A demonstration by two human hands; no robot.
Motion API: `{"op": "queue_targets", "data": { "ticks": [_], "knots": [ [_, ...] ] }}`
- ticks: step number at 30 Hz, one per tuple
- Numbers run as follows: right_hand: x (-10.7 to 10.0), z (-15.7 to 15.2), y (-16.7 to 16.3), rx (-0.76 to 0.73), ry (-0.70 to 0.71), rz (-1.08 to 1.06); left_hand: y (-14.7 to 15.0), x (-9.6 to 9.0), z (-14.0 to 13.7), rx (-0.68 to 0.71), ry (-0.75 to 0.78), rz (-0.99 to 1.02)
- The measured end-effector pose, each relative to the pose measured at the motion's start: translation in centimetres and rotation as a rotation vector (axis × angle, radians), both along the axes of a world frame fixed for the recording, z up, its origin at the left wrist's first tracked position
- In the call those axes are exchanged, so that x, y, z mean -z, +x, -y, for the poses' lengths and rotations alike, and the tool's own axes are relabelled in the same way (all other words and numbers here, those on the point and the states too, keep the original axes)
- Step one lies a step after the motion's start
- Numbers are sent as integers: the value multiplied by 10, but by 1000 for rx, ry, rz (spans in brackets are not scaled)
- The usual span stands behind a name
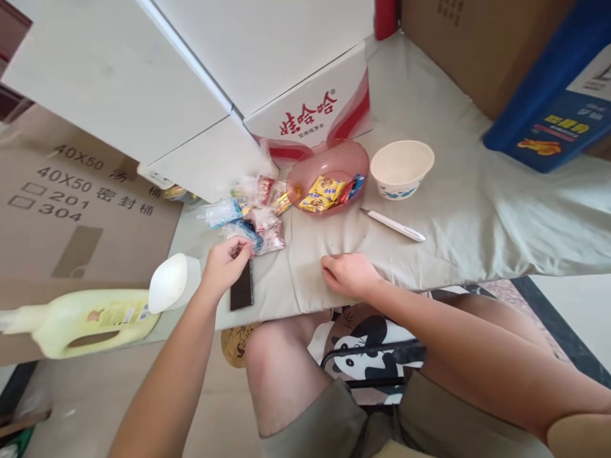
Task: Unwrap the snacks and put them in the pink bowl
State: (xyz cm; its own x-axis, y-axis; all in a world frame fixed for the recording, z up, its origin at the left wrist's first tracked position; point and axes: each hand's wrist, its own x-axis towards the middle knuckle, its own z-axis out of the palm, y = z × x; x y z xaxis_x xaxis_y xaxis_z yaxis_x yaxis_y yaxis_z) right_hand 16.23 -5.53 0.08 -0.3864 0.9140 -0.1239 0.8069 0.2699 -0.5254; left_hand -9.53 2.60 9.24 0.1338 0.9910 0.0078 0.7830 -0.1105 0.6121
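My left hand [225, 266] is closed in a pinch beside a pile of small plastic-wrapped packets [265, 219]. Its fingertips meet at a dark blue packet [251, 233]; whether they grip it is hard to tell. Just below that hand lies a dark phone-like slab [242, 289]. My right hand [351, 273] rests on the cloth in a loose fist, and nothing shows in it. Beyond it stands a translucent pink bowl [298, 175] holding yellow packets [323, 193] and a blue one. A white utility knife [396, 226] lies before a cream paper bowl [402, 170].
A pale yellow detergent bottle [102, 321] and a white container [174, 283] stand at the left edge. White cabinets [191, 63] and a red-and-white carton [312, 114] form the back. Brown cartons [76, 210] flank the left; a blue box [548, 95] is at right.
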Motion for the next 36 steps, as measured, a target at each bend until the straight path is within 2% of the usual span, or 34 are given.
{"op": "queue_targets", "data": {
  "ticks": [2, 5, 9, 11, 16, 20, 26, 30, 32, 34, 36],
  "knots": [
    [0, 1, -3, 18, 3, 31, -9, 3, -6, 12, 18, -23],
    [1, 2, -5, 29, 27, 67, -5, 11, -24, 58, 103, -103],
    [4, 3, -7, 23, 24, 91, 20, 20, -59, 56, 375, -249],
    [5, 2, -7, 13, 10, 85, 32, 23, -80, 58, 463, -320],
    [7, -1, -5, -4, 1, 62, 49, 37, -131, 47, 440, -427],
    [5, -4, -4, -17, -19, 50, 53, 42, -148, 22, 422, -492],
    [3, -5, -3, -16, -21, 41, 48, 30, -135, -50, 490, -439],
    [3, -2, -3, -9, 10, 43, 39, 16, -112, -137, 642, -295],
    [2, 0, -2, -10, 27, 33, 39, 8, -94, -210, 775, -142],
    [1, 1, 0, -7, 33, 13, 47, 5, -70, -325, 858, 99],
    [1, 2, 2, 16, 12, -30, 60, 12, -40, -434, 788, 391]
  ]
}}
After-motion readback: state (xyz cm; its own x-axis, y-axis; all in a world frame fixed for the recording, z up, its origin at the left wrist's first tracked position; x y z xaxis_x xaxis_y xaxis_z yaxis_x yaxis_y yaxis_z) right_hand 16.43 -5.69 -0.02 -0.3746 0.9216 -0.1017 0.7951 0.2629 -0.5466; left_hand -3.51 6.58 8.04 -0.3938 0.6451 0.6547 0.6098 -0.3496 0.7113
